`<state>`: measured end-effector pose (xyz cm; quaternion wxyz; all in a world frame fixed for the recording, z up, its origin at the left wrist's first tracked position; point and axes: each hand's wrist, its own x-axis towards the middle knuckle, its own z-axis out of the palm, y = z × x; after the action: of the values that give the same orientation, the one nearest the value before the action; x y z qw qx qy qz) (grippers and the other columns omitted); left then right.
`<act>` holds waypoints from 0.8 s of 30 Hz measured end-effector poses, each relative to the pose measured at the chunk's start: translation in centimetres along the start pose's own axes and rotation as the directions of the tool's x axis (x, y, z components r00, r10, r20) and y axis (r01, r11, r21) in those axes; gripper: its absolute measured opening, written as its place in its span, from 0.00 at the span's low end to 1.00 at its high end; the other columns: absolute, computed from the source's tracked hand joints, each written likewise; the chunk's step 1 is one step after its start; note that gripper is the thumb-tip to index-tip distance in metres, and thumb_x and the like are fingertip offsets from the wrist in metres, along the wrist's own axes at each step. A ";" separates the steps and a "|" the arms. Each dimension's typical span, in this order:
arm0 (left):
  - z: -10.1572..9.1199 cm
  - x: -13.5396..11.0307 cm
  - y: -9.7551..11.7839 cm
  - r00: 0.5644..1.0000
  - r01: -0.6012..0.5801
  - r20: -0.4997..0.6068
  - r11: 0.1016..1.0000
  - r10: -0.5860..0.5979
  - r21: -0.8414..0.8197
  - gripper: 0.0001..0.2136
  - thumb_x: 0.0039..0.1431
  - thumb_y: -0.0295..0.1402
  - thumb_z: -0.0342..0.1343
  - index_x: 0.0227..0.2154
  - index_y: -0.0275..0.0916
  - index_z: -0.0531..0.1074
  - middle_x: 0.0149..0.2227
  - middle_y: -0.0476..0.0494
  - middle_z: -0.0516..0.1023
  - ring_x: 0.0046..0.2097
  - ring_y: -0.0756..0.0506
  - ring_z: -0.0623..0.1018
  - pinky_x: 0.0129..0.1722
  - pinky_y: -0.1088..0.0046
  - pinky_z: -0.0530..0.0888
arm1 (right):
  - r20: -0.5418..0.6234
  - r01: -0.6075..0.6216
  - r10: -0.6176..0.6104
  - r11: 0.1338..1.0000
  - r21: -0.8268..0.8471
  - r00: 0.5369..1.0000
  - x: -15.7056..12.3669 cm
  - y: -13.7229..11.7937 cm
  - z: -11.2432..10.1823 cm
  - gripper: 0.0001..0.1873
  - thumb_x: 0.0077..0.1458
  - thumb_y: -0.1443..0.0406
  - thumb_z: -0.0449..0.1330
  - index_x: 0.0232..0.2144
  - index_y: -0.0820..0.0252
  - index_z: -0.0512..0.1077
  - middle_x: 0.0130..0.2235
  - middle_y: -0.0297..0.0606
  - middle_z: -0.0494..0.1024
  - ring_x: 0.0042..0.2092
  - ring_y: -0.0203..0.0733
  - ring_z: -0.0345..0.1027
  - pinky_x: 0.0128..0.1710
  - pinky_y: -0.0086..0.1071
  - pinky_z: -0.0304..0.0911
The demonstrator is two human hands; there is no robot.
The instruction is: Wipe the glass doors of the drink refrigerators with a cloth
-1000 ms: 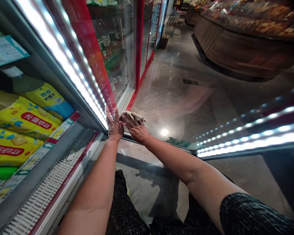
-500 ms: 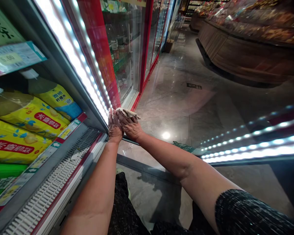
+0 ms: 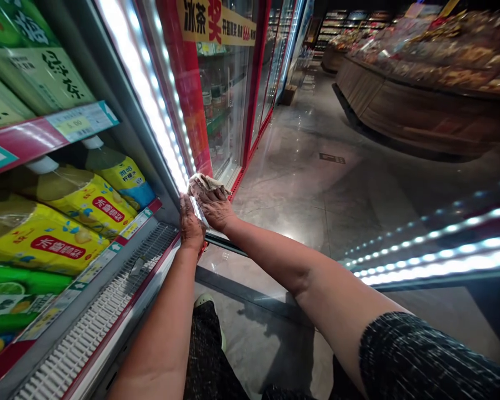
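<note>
My right hand (image 3: 214, 206) presses a bunched, pale cloth (image 3: 204, 181) against the clear glass of the open cooler door, low and close to the lit frame. Its fingers are spread over the cloth. Just to the left, my left hand (image 3: 190, 225) rests by the cooler's frame edge, with its fingers stretched upward and no cloth in it. A bright LED strip (image 3: 150, 94) runs down the frame to both hands. Yellow-labelled bottles (image 3: 89, 203) lie on the shelf to the left of my left hand.
A white slatted grille (image 3: 95, 322) runs along the cooler's base. Green tea packs (image 3: 50, 78) fill the upper shelf. Beyond the glass stand red-framed coolers (image 3: 256, 100). A wooden display stand (image 3: 416, 103) heaped with packaged goods is on the right, above a shiny tiled floor (image 3: 287, 166).
My right hand has slid the cloth slightly up and left, and the gap between my hands has widened. The view has tilted up, showing more of the upper shelf.
</note>
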<state>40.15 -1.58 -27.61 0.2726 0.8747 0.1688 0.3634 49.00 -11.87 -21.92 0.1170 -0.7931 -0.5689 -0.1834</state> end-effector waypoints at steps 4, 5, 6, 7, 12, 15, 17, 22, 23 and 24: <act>-0.5 1.4 0.1 0.999 0.030 0.016 1.000 -0.030 0.006 0.38 0.61 0.25 0.48 0.73 0.29 0.43 0.75 0.29 0.44 0.75 0.40 0.46 0.74 0.58 0.48 | 0.105 0.028 -0.033 0.998 0.048 0.994 0.6 -0.3 0.2 0.27 0.69 0.70 0.47 0.68 0.66 0.60 0.71 0.46 0.59 0.70 0.44 0.55 0.72 0.45 0.47; -0.7 1.7 0.2 0.999 0.034 0.023 0.999 -0.034 0.009 0.38 0.60 0.23 0.48 0.73 0.28 0.44 0.75 0.28 0.44 0.75 0.40 0.46 0.74 0.59 0.48 | 0.135 0.037 -0.045 0.997 0.066 0.990 0.6 -0.3 0.4 0.27 0.69 0.70 0.48 0.67 0.68 0.61 0.70 0.48 0.61 0.70 0.45 0.56 0.72 0.45 0.47; -0.8 1.9 0.4 0.999 0.032 0.032 0.999 -0.032 0.013 0.38 0.59 0.22 0.48 0.72 0.28 0.45 0.75 0.28 0.44 0.75 0.40 0.46 0.74 0.60 0.49 | 0.156 0.043 -0.055 0.996 0.084 0.986 0.7 -0.4 0.5 0.26 0.68 0.71 0.49 0.66 0.69 0.63 0.69 0.49 0.63 0.70 0.45 0.56 0.73 0.46 0.47; -1.1 2.1 0.5 0.999 0.023 0.042 1.000 -0.024 0.019 0.38 0.58 0.21 0.48 0.72 0.27 0.46 0.75 0.28 0.44 0.75 0.40 0.46 0.73 0.61 0.49 | 0.163 0.043 -0.059 0.994 0.102 0.985 0.9 -0.4 0.5 0.26 0.68 0.71 0.49 0.66 0.69 0.63 0.69 0.49 0.64 0.70 0.45 0.56 0.73 0.46 0.47; -2.2 3.2 1.5 0.998 -0.049 0.041 0.999 0.048 0.010 0.36 0.59 0.22 0.48 0.71 0.26 0.48 0.74 0.28 0.44 0.75 0.42 0.46 0.73 0.62 0.49 | 0.060 0.010 -0.019 0.989 0.149 0.998 2.6 -0.4 -1.0 0.30 0.67 0.71 0.48 0.70 0.67 0.56 0.73 0.47 0.55 0.74 0.47 0.46 0.74 0.51 0.41; -2.5 4.1 1.8 0.999 -0.049 0.022 0.999 0.049 -0.016 0.37 0.58 0.22 0.49 0.71 0.27 0.48 0.74 0.29 0.44 0.75 0.42 0.45 0.74 0.61 0.47 | 0.044 0.008 -0.015 0.988 0.155 0.999 3.2 -0.3 -1.8 0.30 0.67 0.71 0.47 0.70 0.69 0.56 0.72 0.48 0.55 0.73 0.48 0.47 0.74 0.52 0.40; -2.7 4.3 1.9 0.997 -0.062 0.034 0.998 0.062 -0.011 0.38 0.56 0.21 0.49 0.71 0.26 0.48 0.74 0.29 0.44 0.75 0.42 0.45 0.74 0.62 0.46 | 0.050 0.011 -0.020 0.986 0.168 0.999 3.1 -0.2 -2.0 0.30 0.67 0.72 0.47 0.70 0.69 0.57 0.71 0.50 0.58 0.72 0.48 0.50 0.74 0.52 0.42; -2.9 3.7 2.0 0.991 -0.107 0.081 0.993 0.103 0.041 0.38 0.59 0.25 0.51 0.71 0.20 0.44 0.74 0.22 0.41 0.75 0.38 0.43 0.74 0.58 0.45 | 0.050 0.039 -0.050 0.978 0.205 0.998 2.7 0.1 -1.9 0.28 0.66 0.74 0.48 0.67 0.70 0.61 0.68 0.50 0.65 0.72 0.48 0.52 0.74 0.53 0.45; -2.9 3.5 2.0 0.991 -0.112 0.084 0.993 0.109 0.041 0.39 0.60 0.27 0.52 0.71 0.19 0.43 0.74 0.21 0.40 0.75 0.38 0.42 0.74 0.58 0.45 | 0.048 0.047 -0.058 0.976 0.213 0.997 2.7 0.2 -2.0 0.28 0.66 0.74 0.49 0.66 0.70 0.62 0.68 0.50 0.66 0.71 0.48 0.52 0.73 0.53 0.45; -2.8 3.5 2.0 0.990 -0.116 0.084 0.993 0.113 0.037 0.39 0.61 0.28 0.53 0.71 0.19 0.43 0.74 0.21 0.40 0.75 0.37 0.41 0.74 0.57 0.44 | 0.041 0.055 -0.065 0.975 0.216 0.997 2.7 0.3 -2.3 0.27 0.66 0.74 0.49 0.66 0.69 0.63 0.67 0.49 0.66 0.71 0.48 0.53 0.73 0.53 0.46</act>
<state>40.68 -0.48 -22.90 0.2398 0.9026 0.1145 0.3386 49.66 -10.50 -18.70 0.1830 -0.7625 -0.6116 -0.1053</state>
